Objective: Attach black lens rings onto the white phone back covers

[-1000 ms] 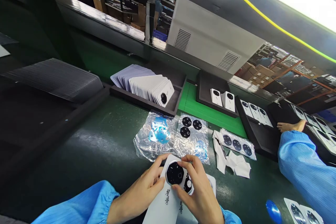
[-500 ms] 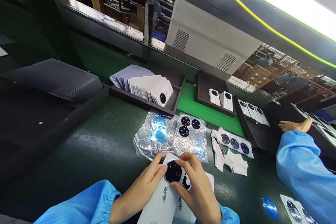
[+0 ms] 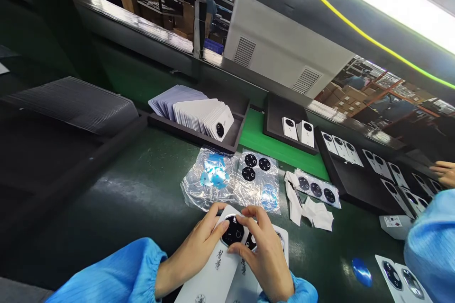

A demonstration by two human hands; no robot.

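Observation:
A white phone back cover [image 3: 214,270] with dark lettering is tilted in front of me. My left hand [image 3: 197,250] grips its upper left edge, thumb beside the black round camera lens plate [image 3: 233,231] near the top. My right hand [image 3: 266,251] curls over the plate from the other side, thumb and fingertips at its rim. Under the right hand lie more white covers [image 3: 241,284], partly hidden; one shows a black lens plate and another an open ring.
Ahead lie clear plastic sheets [image 3: 261,194] with black plates, and crumpled white wipes [image 3: 317,216]. Black trays [image 3: 199,136] of white covers line the back. A blue oval film [image 3: 361,272] lies right. At far right is a co-worker's blue sleeve [image 3: 435,241].
My hands stay on the cover and lens plate, nearly in place. The co-worker's arm has moved right, uncovering more covers in the right-hand tray.

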